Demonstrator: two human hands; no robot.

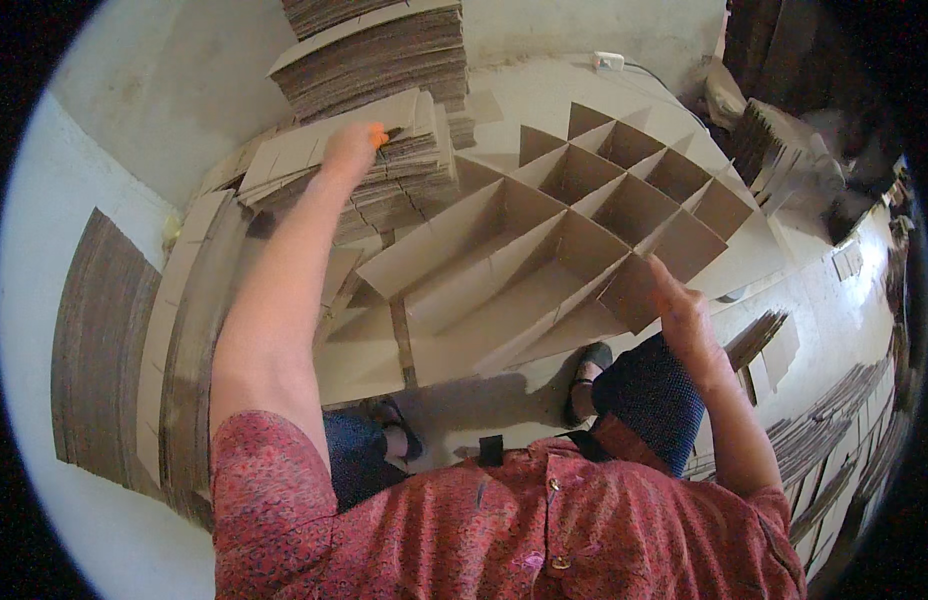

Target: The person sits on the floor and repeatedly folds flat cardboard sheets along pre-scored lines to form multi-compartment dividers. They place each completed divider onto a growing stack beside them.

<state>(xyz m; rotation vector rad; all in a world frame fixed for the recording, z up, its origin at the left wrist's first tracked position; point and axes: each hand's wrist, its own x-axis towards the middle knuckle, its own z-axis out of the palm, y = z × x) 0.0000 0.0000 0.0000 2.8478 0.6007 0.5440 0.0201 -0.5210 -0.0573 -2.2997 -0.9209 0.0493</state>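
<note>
A cardboard divider grid of interlocked strips stands on a pale table, its square cells facing up. At its near right corner, my right hand is closed on a panel of the grid, the thumb along the edge. Farther off on the left, my left hand reaches onto a stack of slotted cardboard strips. Orange coverings show on its fingertips, which are curled at the top strip, close to one of the slots. The undersides of those fingers are hidden.
A taller stack of cardboard rises behind. More cardboard sheets lean at the left wall, and several bundles lie at the right. A white plug or adapter with a cable sits at the table's far edge. My feet are below the near edge.
</note>
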